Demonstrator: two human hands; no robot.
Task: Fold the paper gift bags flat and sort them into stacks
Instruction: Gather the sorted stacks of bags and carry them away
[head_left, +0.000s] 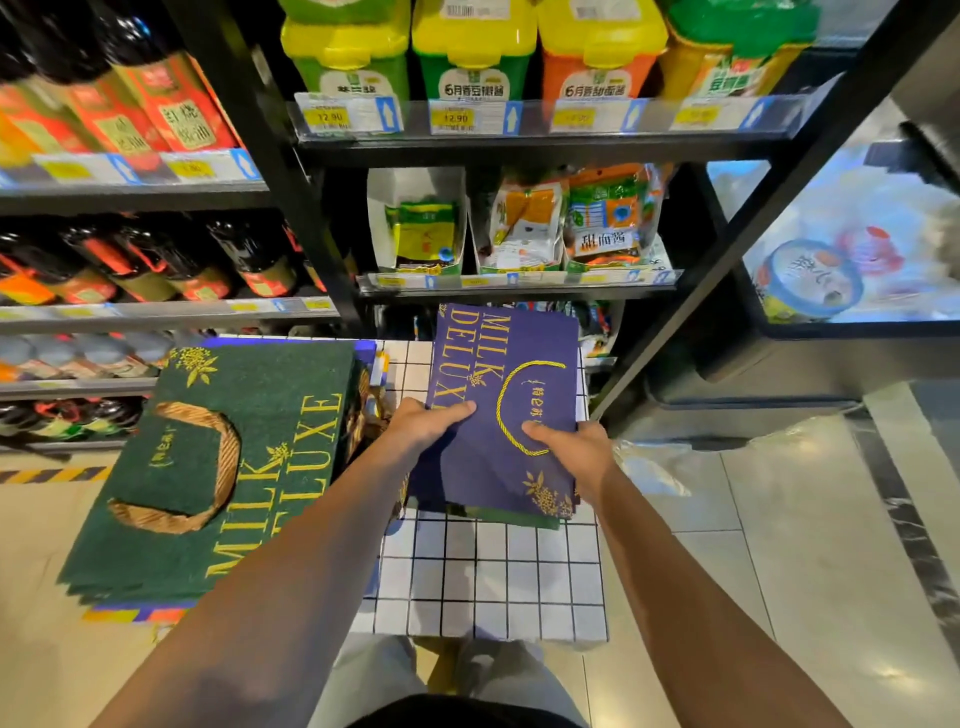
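Shop shelves (467, 140) are seen behind a white gridded table (493, 577), where a flattened purple bag (498, 415) is gripped at both edges by the left hand (426, 421) and right hand (571, 441); edges should be squared over the purple stack, apart from the green stack (218, 467)

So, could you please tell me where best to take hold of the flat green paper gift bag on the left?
Probably the flat green paper gift bag by its near right edge, from the right: it lies flat, overhanging the white tiled stand.
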